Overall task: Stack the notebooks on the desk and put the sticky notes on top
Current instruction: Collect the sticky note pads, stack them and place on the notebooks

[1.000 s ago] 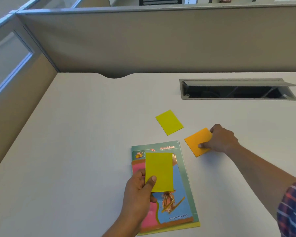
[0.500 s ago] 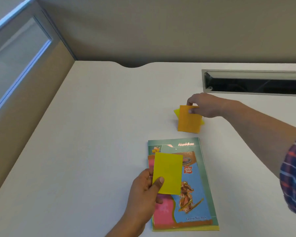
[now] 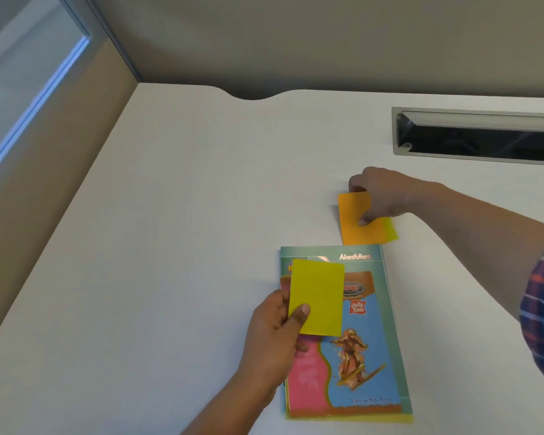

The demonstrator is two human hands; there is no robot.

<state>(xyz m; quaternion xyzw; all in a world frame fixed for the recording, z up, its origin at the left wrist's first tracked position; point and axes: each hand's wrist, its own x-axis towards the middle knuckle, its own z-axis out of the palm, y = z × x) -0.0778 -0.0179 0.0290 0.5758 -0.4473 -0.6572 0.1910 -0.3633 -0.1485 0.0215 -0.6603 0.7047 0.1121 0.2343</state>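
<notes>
Yellow-green paper is peeking out under the orange sticky note [image 3: 360,219] that the right hand [image 3: 382,196] is pinching flat on the surface [image 3: 176,233]; lifting both together, the lower sheet could be slipping free and fluttering away. Nearer the body, the left hand [image 3: 274,328] is pinching a yellow sticky note [image 3: 317,301], thumb on top, hovering over the notebooks [image 3: 358,356] lying stacked just beyond its knuckles. Releasing carelessly could be leaving it skewed.
</notes>
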